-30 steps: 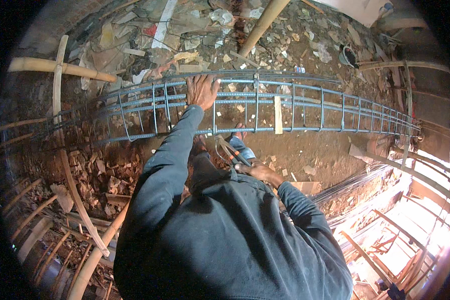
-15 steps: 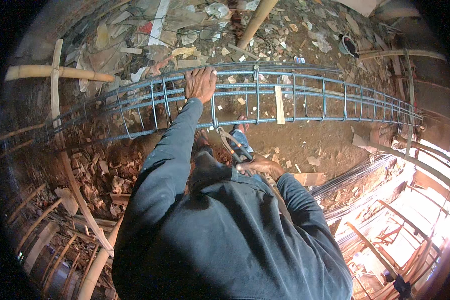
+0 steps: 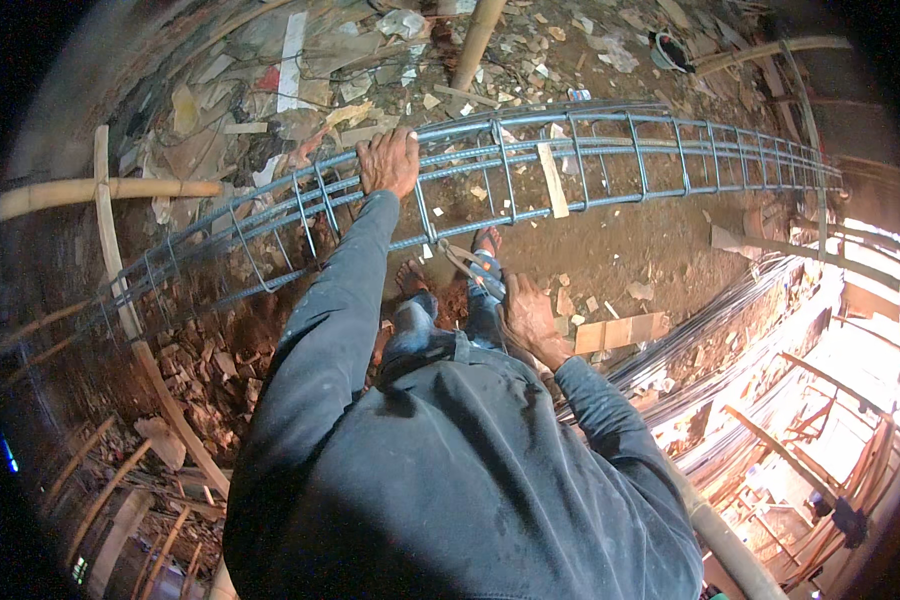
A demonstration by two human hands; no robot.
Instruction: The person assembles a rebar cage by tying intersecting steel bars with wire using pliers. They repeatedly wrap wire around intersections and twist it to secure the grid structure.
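Two hands: left hand (image 3: 388, 162) clenched on rebar cage (image 3: 590, 160), right hand (image 3: 532, 322) grasping pincers (image 3: 460, 262).

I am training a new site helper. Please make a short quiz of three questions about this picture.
1. True or false: the left hand rests on the top bars of the rebar cage.
2. What lies under the cage? A) clean tiles B) bare earth with scrap debris C) water
3. Fill in: the right hand is down by the person's ____, holding a thin tool whose kind cannot be told.

Key: 1 true; 2 B; 3 leg.
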